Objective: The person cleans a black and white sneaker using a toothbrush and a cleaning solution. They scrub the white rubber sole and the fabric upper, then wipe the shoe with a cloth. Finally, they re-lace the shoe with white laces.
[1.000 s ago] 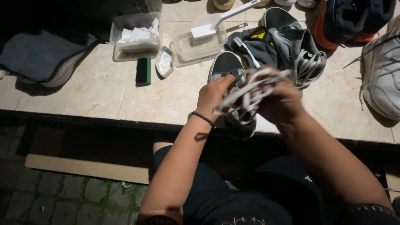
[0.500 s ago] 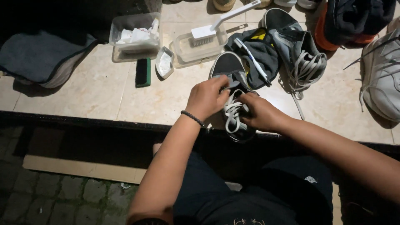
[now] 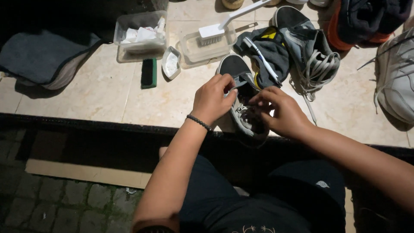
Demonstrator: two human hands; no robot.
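Both hands work on a black sneaker (image 3: pixel 241 92) that lies on the tiled ledge (image 3: pixel 99 90) at the near edge, its toe pointing toward 11 o'clock and its heel hanging slightly over the dark rim. The left hand (image 3: pixel 212 98) comes in from 7 o'clock on a long, nearly straight forearm, a dark beaded bracelet (image 3: pixel 198 122) at the wrist; its knuckles are arched over the shoe's opening and the fingertips curl down, the grip pinched on the tongue or upper edge of the sneaker. The right hand (image 3: pixel 279 111) reaches in from 4 o'clock, wrist bent inward, fingers bunched at the lace area with the grip closed on the sneaker's side, though whether it pinches a lace cannot be told. The two hands sit just beside each other across the shoe. At 12 o'clock from the sneaker stands a clear tub (image 3: pixel 194 49) with a white brush (image 3: pixel 226 21) resting on it; at 10 o'clock lie a green block (image 3: pixel 149 73) and a small white dish (image 3: pixel 171 64), with another clear tub holding white rags (image 3: pixel 140 36) beyond. At 1 o'clock a grey sneaker (image 3: pixel 310 49) with loose laces lies beside a dark cloth (image 3: pixel 269 56).
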